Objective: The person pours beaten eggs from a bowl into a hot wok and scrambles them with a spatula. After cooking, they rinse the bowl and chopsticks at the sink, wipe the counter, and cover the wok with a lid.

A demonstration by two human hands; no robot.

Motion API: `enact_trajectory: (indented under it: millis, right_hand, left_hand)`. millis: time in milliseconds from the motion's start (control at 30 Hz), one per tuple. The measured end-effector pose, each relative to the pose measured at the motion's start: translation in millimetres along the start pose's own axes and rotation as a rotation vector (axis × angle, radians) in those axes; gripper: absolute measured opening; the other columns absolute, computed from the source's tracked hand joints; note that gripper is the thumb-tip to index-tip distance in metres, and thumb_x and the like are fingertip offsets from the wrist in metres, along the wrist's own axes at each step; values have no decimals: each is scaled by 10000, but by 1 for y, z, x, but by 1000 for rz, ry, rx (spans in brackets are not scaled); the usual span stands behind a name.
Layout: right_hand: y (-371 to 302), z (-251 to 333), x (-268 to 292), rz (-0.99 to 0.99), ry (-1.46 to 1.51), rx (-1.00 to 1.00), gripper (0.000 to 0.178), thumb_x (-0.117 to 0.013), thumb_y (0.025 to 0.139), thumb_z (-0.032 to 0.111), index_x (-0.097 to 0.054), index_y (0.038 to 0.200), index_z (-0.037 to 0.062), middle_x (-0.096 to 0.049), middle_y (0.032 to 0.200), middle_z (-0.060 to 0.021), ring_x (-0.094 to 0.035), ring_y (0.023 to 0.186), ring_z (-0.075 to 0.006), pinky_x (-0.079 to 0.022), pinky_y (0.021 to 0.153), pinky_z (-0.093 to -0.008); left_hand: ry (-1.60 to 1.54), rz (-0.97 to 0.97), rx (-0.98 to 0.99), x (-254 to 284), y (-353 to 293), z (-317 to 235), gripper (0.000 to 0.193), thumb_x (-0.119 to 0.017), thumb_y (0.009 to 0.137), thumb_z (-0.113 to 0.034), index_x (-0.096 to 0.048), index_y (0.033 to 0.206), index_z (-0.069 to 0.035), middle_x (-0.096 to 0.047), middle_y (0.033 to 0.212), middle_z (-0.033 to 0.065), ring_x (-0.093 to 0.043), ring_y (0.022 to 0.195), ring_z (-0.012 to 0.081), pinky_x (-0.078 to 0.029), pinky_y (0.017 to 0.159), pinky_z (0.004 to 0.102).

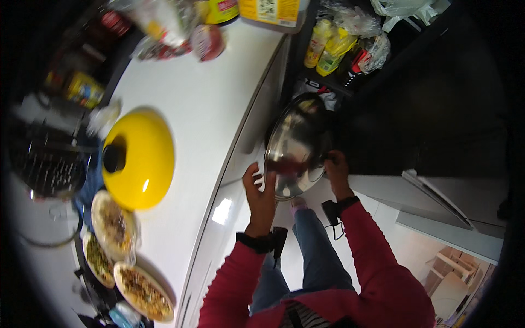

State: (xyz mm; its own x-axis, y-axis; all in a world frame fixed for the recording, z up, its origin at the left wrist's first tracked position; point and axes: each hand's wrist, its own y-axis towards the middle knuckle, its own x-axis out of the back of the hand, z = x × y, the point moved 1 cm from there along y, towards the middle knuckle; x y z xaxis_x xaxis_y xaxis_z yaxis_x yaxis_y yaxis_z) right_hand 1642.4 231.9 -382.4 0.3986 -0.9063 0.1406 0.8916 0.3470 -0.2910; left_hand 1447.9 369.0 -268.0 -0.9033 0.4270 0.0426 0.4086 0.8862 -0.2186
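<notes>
A large, round, shiny steel piece [298,147] is tilted in front of me, beside the counter; I cannot tell if it is a basin or a pot lid. My right hand [338,172] is closed on its right rim, some fingers hidden from view. At its left rim is my left hand [261,194], thumb against the edge and the other fingers spread apart beyond it. Both wrists wear black straps with small dark devices. On the counter to the left rests a yellow domed lid [143,164] with a black knob.
The white counter [219,98] runs along my left. Several oval dishes of food, including a front one [143,291], stand at its far left edge. Yellow bottles [334,52] and plastic bags fill a dark shelf ahead. A dark cabinet [426,120] closes in the right side.
</notes>
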Motion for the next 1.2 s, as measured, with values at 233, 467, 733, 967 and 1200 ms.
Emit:
enact_trajectory:
  millis: [233,467,733,967,1200]
  right_hand:
    - [-164,174,22,132,124,400,247,-567,871,112,-512,1110,131,-496,863,27,-417,643,-44,-326,529,-189]
    - [-299,316,-15,492,170,582,363,-533,810,-88,-486,1133,71,-512,941,18,-484,783,-43,-388,670,-168]
    - [-465,345,-79,1038,233,766,400,-560,810,-97,-452,1166,53,-588,1012,-65,-581,904,-102,-453,743,-194]
    - [-644,386,-165,1418,214,911,325,-620,779,-20,-528,1088,24,-576,999,-60,-584,900,-122,-485,773,-249]
    - [-850,384,-278,1563,-29,1212,364,-663,735,145,-599,1071,20,-624,876,-72,-600,768,-136,-487,707,-255]
  left_hand:
    - [-285,89,-354,86,-100,-133,334,-578,894,-61,-545,1225,-45,-510,1036,43,-457,929,145,-367,884,250]
    - [-240,-160,-618,210,-222,-212,306,-574,899,-32,-541,1203,-7,-507,954,-6,-443,874,87,-364,824,206]
    - [-299,-627,-611,322,-393,-200,312,-531,932,-93,-489,1228,-3,-655,1030,123,-595,953,165,-448,868,286]
    - [-288,-915,-818,433,-530,-210,323,-521,922,-19,-444,1236,1,-615,1080,112,-598,950,154,-478,838,268]
    - [-474,-1163,-809,583,-616,-184,378,-612,888,-100,-457,1216,5,-595,876,7,-490,704,42,-400,615,178]
